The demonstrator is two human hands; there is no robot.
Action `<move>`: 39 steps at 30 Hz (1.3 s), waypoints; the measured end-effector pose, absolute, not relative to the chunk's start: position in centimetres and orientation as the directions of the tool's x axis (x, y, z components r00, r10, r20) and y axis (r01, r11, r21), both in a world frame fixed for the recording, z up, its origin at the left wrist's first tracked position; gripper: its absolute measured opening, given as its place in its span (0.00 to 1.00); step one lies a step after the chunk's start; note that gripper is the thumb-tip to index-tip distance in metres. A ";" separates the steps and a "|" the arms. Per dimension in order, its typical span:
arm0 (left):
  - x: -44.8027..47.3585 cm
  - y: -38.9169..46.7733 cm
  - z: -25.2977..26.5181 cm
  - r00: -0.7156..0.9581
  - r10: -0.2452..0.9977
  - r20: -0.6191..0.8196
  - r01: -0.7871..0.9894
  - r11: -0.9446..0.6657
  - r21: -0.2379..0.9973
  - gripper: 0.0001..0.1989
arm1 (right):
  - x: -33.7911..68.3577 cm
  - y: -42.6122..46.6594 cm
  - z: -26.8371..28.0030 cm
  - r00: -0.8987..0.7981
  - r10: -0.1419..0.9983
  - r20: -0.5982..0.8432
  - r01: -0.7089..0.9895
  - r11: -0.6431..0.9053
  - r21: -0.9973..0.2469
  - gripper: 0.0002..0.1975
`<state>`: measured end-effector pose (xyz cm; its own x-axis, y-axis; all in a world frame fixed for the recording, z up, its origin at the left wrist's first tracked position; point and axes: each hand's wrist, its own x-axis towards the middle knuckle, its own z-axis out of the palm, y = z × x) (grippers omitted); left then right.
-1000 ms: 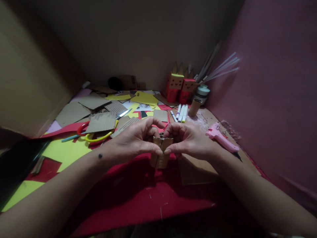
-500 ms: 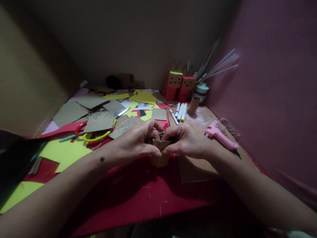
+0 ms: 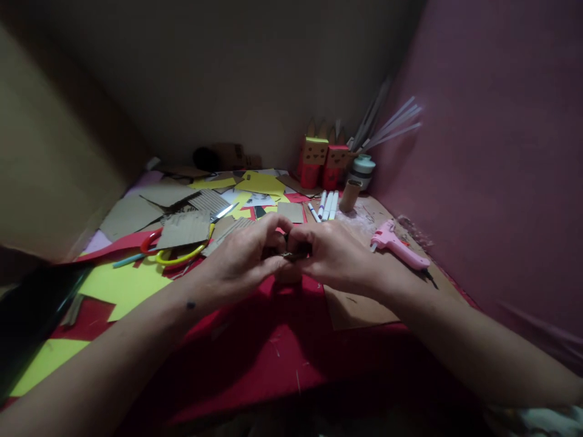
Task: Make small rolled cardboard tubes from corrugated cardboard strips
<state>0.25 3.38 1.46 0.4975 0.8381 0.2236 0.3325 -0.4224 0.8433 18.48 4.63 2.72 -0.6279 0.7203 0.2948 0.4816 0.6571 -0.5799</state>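
My left hand [image 3: 246, 255] and my right hand [image 3: 331, 255] meet over the red table surface, fingers curled inward. Between them they pinch a small brown cardboard piece [image 3: 288, 277], which looks like a short tube. Its upper edge is mostly covered by my fingers and thumbs. Under my right wrist lies a flat brown cardboard sheet [image 3: 357, 308]. Just beyond my hands are several white markers [image 3: 328, 206] and a square of cardboard [image 3: 290, 212].
Scissors [image 3: 178, 260] with red and yellow handles lie at left under a cardboard scrap [image 3: 186, 230], among yellow paper [image 3: 122, 285]. At right are a pink glue gun [image 3: 403, 249], an upright cardboard tube [image 3: 350, 195], a jar [image 3: 363, 171], clear sticks [image 3: 394, 125] and two box-headed figures [image 3: 315, 152].
My hands have tilted over the cardboard piece, and its top edge now shows less between my fingers. The whole view has shifted slightly.
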 end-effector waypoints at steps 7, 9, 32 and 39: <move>0.3 3.9 2.1 0.039 0.950 0.311 0.022 -0.312 0.950 0.14 | 19.1 5.8 1.1 -0.435 0.750 0.498 0.201 0.620 -0.759 0.45; 0.5 3.7 2.0 0.089 0.955 0.283 0.027 -0.286 0.958 0.13 | 18.8 6.4 0.3 -0.543 0.762 0.354 0.202 0.527 -0.825 0.42; 0.2 4.9 0.5 0.259 0.966 0.015 0.177 -0.063 0.982 0.12 | 19.0 7.5 -3.9 -0.946 0.325 -0.001 -0.205 -0.597 -0.776 0.27; -0.2 5.4 -0.2 0.283 0.954 -0.099 0.089 0.076 0.993 0.12 | 18.9 7.8 -4.1 -0.957 0.264 -0.116 -0.078 -0.625 -0.777 0.31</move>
<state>-0.20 5.42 -0.20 0.2828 0.9541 -0.0986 0.0887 0.0763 0.9931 18.93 7.76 -4.08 -0.9574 0.2643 -0.1162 -0.0782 -0.6248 -0.7769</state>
